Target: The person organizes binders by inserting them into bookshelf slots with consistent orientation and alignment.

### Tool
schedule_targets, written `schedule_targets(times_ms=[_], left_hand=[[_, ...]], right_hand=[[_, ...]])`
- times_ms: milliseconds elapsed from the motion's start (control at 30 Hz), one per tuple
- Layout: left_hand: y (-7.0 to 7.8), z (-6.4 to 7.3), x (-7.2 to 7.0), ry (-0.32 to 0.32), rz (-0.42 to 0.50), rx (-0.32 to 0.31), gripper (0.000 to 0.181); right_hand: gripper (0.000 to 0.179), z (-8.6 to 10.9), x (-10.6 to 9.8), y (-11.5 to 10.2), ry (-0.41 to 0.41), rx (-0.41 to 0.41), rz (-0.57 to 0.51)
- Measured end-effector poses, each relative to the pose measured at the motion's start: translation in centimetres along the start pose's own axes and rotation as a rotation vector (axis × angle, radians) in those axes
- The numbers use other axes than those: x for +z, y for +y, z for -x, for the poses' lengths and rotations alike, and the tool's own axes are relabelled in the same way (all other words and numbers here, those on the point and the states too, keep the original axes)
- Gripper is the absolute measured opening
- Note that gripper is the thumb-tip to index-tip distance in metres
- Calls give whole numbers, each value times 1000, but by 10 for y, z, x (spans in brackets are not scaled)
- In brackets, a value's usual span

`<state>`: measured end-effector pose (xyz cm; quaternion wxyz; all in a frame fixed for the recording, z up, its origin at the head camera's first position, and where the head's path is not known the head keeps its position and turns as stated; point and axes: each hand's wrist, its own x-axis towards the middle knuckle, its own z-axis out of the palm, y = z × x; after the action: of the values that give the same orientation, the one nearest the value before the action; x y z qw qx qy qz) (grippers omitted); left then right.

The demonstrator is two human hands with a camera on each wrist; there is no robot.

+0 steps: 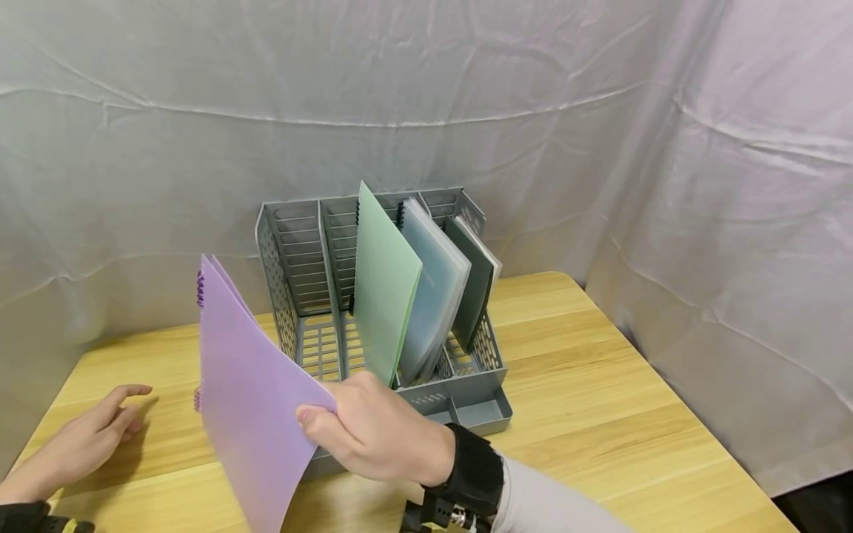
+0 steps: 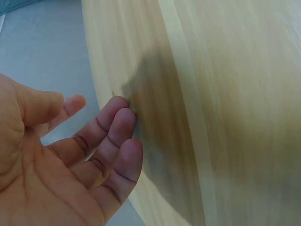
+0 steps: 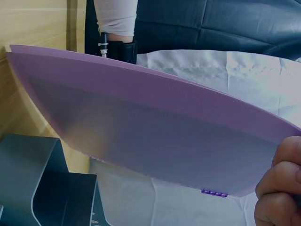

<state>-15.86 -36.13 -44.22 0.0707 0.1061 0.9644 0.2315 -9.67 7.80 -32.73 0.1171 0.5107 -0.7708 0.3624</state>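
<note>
A purple spiral-bound folder (image 1: pixel 249 400) stands upright in front of the left part of the grey file rack (image 1: pixel 460 385). My right hand (image 1: pixel 380 429) pinches its near edge, thumb on the outer face. In the right wrist view the curled fingers (image 3: pixel 280 188) grip one end of the folder (image 3: pixel 141 117), whose purple binding shows along the lower edge. My left hand (image 1: pixel 93 437) hovers low over the table to the left of the folder, fingers loosely bent, holding nothing. The left wrist view shows its palm and relaxed fingers (image 2: pixel 124 160) above the wood.
In the rack stand a light green folder (image 1: pixel 386 289), a clear bluish folder (image 1: pixel 433 289) and a dark grey folder (image 1: pixel 469 281). Small trays (image 1: pixel 483 414) line the rack's front. The wooden table (image 1: pixel 600 414) ends at grey cloth (image 1: pixel 700 296) behind and on the right.
</note>
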Motion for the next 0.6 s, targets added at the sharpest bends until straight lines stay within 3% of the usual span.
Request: schedule_targets(times_ms=[100,300,600], left_hand=[[4,-3,0,-4,-2,-9,41],[9,-9,1,50,-38,-1,40],[23,-19,0,70,-9,31,42]], right_hand=[[35,0,-3,-1,3,-6,-5],[34,4,-11,-5,8,16,-33],[35,7,-22,-8,59,-15,-12]])
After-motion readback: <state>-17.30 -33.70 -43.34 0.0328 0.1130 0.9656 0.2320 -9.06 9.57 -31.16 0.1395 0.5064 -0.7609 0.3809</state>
